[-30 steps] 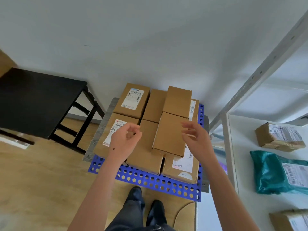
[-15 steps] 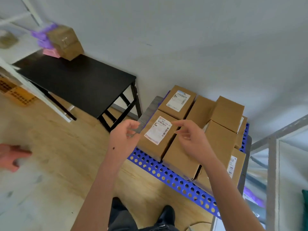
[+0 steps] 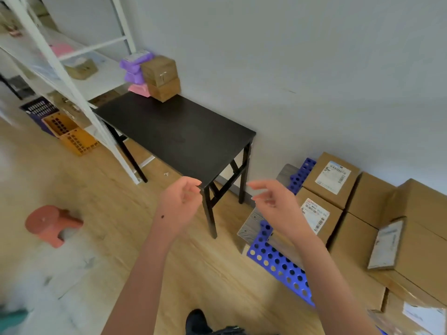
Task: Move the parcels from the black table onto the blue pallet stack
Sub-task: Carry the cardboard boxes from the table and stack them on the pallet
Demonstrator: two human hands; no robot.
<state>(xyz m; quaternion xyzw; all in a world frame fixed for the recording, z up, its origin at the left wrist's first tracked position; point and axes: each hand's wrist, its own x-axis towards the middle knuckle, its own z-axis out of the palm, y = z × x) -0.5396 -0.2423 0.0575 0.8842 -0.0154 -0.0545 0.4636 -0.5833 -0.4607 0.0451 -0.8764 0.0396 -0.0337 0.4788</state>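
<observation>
Left hand (image 3: 180, 204) and right hand (image 3: 273, 204) have left the cardboard boxes (image 3: 331, 175) on the perforated blue pallet (image 3: 278, 259), each grip loose and empty. Stacked cartons (image 3: 160, 79) and soft polybags (image 3: 133, 68) sit on the matte black surface (image 3: 179, 134), at its far corner.

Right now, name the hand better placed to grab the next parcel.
Left, probably: the left hand is by the corner of the black table; the right hand is nearer the blue pallet stack.
</observation>
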